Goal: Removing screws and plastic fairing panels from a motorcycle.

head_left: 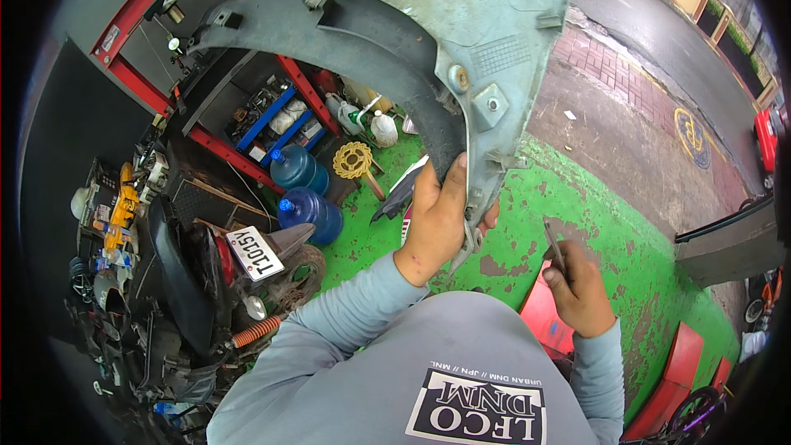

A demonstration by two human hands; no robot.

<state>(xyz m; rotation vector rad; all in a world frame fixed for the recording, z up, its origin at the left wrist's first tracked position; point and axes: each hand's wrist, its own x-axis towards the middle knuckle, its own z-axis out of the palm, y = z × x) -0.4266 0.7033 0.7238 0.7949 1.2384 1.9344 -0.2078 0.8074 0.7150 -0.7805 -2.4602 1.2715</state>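
A large car fender point(503, 41) with a pale grey-green inner face and a dark curved arch fills the upper middle. My left hand point(431, 222) is closed around its lower narrow end, with the thumb on the near side and fingertips showing past the edge. Apart from the fender, lower and to the right, my right hand point(583, 288) is closed on a thin grey metal tool point(553, 241). The tool's tip points up and forward; its lower end is hidden in the fingers, so its exact kind cannot be told.
Left of me stands a motorcycle point(185, 272) among cluttered parts. Two blue water jugs point(311, 216) and a yellow round-topped stool point(354, 161) stand ahead-left, near a red metal frame point(136, 21). Red panels point(671, 379) lie on the worn green floor point(634, 280); a road runs beyond.
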